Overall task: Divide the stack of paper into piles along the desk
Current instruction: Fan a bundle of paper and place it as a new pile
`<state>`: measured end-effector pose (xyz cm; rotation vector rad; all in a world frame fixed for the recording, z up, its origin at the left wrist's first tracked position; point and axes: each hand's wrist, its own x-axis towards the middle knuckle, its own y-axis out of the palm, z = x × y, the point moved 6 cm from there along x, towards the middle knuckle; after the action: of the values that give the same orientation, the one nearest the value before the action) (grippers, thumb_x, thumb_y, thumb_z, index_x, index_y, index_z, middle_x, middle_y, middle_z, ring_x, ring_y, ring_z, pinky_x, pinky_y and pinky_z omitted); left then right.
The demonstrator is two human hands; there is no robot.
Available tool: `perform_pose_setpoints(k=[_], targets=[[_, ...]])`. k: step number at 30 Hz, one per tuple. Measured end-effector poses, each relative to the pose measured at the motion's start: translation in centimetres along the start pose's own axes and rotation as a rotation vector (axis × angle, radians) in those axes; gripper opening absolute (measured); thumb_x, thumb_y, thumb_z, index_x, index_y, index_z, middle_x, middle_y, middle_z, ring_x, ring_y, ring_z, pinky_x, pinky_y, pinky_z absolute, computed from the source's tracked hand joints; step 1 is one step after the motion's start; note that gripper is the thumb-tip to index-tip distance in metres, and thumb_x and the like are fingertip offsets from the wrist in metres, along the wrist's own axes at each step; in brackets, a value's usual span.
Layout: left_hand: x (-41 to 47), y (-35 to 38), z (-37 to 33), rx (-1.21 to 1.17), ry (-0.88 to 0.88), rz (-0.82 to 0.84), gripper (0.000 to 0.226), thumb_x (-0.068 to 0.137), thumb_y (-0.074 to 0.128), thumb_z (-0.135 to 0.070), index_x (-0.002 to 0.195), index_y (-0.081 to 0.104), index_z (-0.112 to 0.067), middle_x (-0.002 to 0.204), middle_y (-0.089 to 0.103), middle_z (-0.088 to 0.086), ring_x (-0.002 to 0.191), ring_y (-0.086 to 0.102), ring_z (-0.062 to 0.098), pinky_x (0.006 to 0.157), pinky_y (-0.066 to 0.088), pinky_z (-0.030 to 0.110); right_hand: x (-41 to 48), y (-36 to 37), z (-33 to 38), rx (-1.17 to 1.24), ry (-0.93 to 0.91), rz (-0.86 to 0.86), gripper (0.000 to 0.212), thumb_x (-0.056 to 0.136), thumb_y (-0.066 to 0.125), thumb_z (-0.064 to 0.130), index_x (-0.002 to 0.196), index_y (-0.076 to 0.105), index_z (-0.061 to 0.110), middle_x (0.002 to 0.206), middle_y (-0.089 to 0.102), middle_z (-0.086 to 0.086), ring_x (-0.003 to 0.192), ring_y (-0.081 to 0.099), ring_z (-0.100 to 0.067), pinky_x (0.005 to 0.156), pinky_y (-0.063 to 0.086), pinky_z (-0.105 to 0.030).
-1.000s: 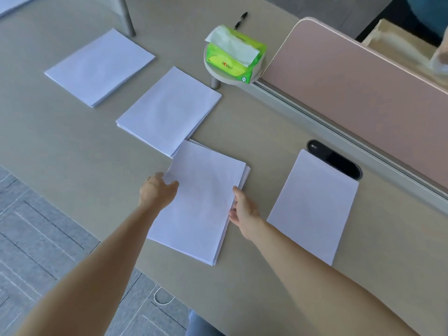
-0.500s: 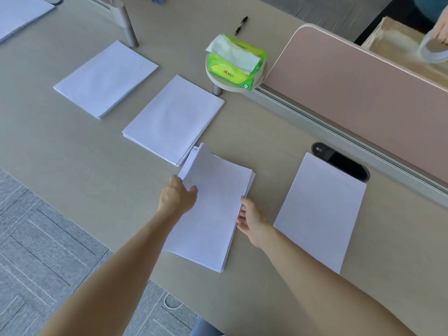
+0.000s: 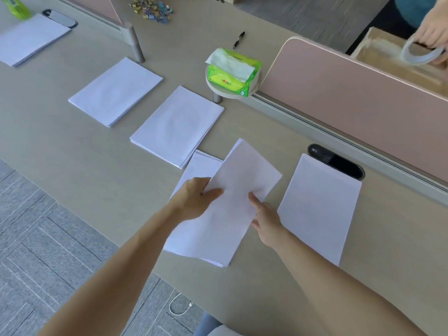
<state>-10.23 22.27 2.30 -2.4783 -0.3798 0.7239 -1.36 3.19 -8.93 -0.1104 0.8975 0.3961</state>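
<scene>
Two hands shared one sheaf (image 3: 238, 187) atop the stack (image 3: 202, 164) at the desk's (image 3: 72, 161) near edge. The left hand (image 3: 194, 200) pinched its left edge and the right hand (image 3: 266, 217) gripped its right edge. Its long axis slanted away rightward, toward the neighbouring pile (image 3: 320, 209).

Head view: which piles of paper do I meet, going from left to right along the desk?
Far-left pile → second pile → third pile → stack gripped by the left hand and right hand → rightmost pile.
</scene>
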Motion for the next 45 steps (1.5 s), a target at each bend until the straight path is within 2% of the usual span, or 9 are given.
perform_pose_setpoints(k=[3,7,11,18,24,30,34,42,45], targets=[[-1.7,-0.4,-3.7,-0.128,0.103,0.104,0.026,0.09,0.059,-0.044,0.084,0.068,-0.021,0.072,0.062,0.015,0.058,0.05,0.017,0.056,0.04,0.032,-3.2,-1.6,2.2,0.124,-0.078,0.19,0.061,0.082,0.071,0.049,0.128,0.061,0.01,0.125,0.068,-0.018,0.119,0.064,-0.028,0.097,0.05,-0.034],[-4.1,-0.7,-9.7,-0.33,0.261,0.091,0.017,0.092,0.065,-0.032,0.078,0.072,-0.025,0.073,0.073,-0.003,0.068,0.067,0.018,0.061,0.053,0.038,-8.4,-5.7,6.3,0.215,-0.261,0.283,0.071,0.064,0.084,0.054,0.121,0.069,0.014,0.119,0.072,-0.006,0.113,0.066,-0.023,0.096,0.053,-0.038],[-5.4,2.6,-15.2,-0.452,0.349,0.099,0.011,0.095,0.062,-0.022,0.093,0.073,-0.019,0.085,0.077,-0.01,0.08,0.073,0.01,0.069,0.056,0.024,-14.2,-12.1,9.4,0.343,-0.434,0.262,0.041,0.089,0.063,0.035,0.124,0.068,0.015,0.128,0.068,-0.007,0.117,0.065,-0.023,0.092,0.055,-0.038],[-8.4,16.4,-23.9,-0.352,0.494,0.028,0.017,0.099,0.054,-0.029,0.097,0.069,-0.02,0.082,0.073,-0.007,0.076,0.07,0.016,0.065,0.055,0.031,-24.5,-28.6,8.0,0.211,-0.716,-0.176,0.027,0.084,0.065,0.041,0.102,0.075,0.023,0.103,0.077,0.006,0.095,0.073,-0.014,0.077,0.056,-0.033],[-13.7,29.3,-30.0,-0.599,0.375,0.205,0.025,0.085,0.071,-0.002,0.088,0.065,-0.026,0.072,0.073,-0.023,0.07,0.067,-0.009,0.06,0.05,0.01,-31.3,-40.4,3.8,0.158,-0.956,-0.524,0.012,0.091,0.063,0.029,0.092,0.069,0.019,0.081,0.073,0.021,0.083,0.068,0.001,0.075,0.053,-0.02],[-17.2,40.3,-29.4,-0.563,0.218,0.111,0.026,0.072,0.083,-0.002,0.08,0.067,-0.021,0.069,0.073,-0.019,0.071,0.07,0.001,0.064,0.053,0.02,-29.6,-49.4,-4.7,0.127,-0.784,-0.483,0.016,0.079,0.079,0.005,0.074,0.073,0.019,0.074,0.075,0.017,0.075,0.07,-0.003,0.069,0.055,-0.02],[-18.9,45.8,-25.1,-0.457,0.011,0.059,0.018,0.069,0.086,-0.013,0.068,0.071,-0.023,0.063,0.072,-0.01,0.072,0.069,0.018,0.053,0.051,0.018,-27.9,-51.9,-10.4,0.0,-0.553,-0.437,0.027,0.085,0.076,0.02,0.085,0.074,0.047,0.087,0.077,0.018,0.087,0.072,-0.004,0.084,0.059,-0.04],[-19.1,47.1,-25.9,-0.399,0.02,0.033,0.019,0.068,0.088,-0.017,0.071,0.069,-0.02,0.062,0.07,-0.013,0.061,0.066,0.002,0.054,0.051,0.016,-29.6,-53.9,-9.7,-0.053,-0.652,-0.456,0.036,0.09,0.071,0.023,0.094,0.068,0.058,0.099,0.073,0.021,0.098,0.069,-0.003,0.083,0.056,-0.023],[-18.5,47.4,-25.9,-0.367,-0.022,0.104,0.019,0.07,0.087,-0.017,0.069,0.067,-0.018,0.062,0.067,-0.01,0.061,0.064,0.012,0.051,0.049,0.019,-29.1,-53.9,-10.4,-0.088,-0.577,-0.451,0.029,0.089,0.069,0.035,0.093,0.064,0.063,0.098,0.074,0.021,0.099,0.069,-0.005,0.09,0.057,-0.038]])
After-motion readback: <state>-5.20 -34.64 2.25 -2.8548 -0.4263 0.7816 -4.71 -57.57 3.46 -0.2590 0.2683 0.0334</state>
